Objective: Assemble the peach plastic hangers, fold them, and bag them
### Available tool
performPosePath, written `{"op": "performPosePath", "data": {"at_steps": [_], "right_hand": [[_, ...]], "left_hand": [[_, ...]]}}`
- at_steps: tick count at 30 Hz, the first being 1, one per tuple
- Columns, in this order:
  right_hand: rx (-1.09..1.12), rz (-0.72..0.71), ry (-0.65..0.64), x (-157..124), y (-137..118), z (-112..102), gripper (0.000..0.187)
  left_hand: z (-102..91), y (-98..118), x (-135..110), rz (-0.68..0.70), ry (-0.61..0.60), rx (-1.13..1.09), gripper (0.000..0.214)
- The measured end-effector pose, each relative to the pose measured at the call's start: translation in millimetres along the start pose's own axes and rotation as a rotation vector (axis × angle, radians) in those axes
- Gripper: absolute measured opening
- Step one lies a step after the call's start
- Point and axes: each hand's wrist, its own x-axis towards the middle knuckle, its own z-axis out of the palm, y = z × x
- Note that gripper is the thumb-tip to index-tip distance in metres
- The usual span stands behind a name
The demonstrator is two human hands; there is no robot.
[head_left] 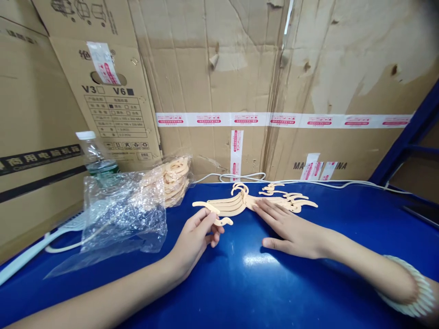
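Observation:
My left hand point(202, 228) pinches one or two slim, curved beige hanger arms point(224, 222) between thumb and fingers; a small hole shows near one end. Just beyond it, a fanned stack of beige hangers point(228, 208) lies on the blue table, hooks toward the cardboard. My right hand point(283, 226) is open, its fingers stretched out over the right side of that stack, with the thumb apart. The fingers hide part of the pieces beneath. Loose hanger arms point(298, 197) lie past the right fingertips, and smaller hook-shaped pieces point(272, 188) are behind them.
At the left, a clear plastic bag point(126, 228) lies crumpled beside a bagged pile of more hangers point(176, 180). A water bottle point(98, 157) stands behind it. A white cable point(329, 185) runs along the cardboard wall point(212, 91). A dark flat object point(423, 214) sits at the right edge.

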Motion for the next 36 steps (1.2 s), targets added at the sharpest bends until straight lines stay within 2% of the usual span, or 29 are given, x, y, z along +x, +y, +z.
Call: {"op": "performPosePath", "data": {"at_steps": [3,7,10,13,16,18,20,23,30,33,36], "right_hand": [[-0.026,0.049,-0.111,3,5,7,0.094],[-0.040,0.085,-0.071,10,8,14,0.093],[-0.053,0.066,0.060,14,14,21,0.083],[-0.083,0.076,0.264,17,22,27,0.069],[-0.060,0.073,0.422,18,32,31,0.038],[-0.008,0.058,0.482,19,38,32,0.019],[0.023,0.055,0.509,19,41,32,0.008],[0.061,0.046,0.520,19,39,30,0.006],[0.315,0.067,0.570,19,26,29,0.009],[0.349,0.075,0.671,20,27,31,0.004],[0.329,0.055,0.758,20,29,30,0.008]], "left_hand": [[-0.6,-1,0,0.013,0.009,-0.007,0.038],[-1.2,-2,0,0.034,0.033,-0.004,0.038],[-3.7,-1,2,0.048,0.061,0.019,0.042],[-8.6,1,5,0.052,0.124,0.043,0.046],[-14.0,4,8,0.050,0.159,0.066,0.045],[-16.3,5,9,0.052,0.158,0.077,0.044],[-17.1,6,9,0.051,0.150,0.080,0.044],[-16.5,9,9,0.040,0.129,0.070,0.044],[-19.4,9,9,0.059,0.075,0.001,0.029],[-22.1,7,11,0.044,0.084,-0.076,0.028],[-23.5,7,13,0.030,0.104,-0.114,0.029]]}}
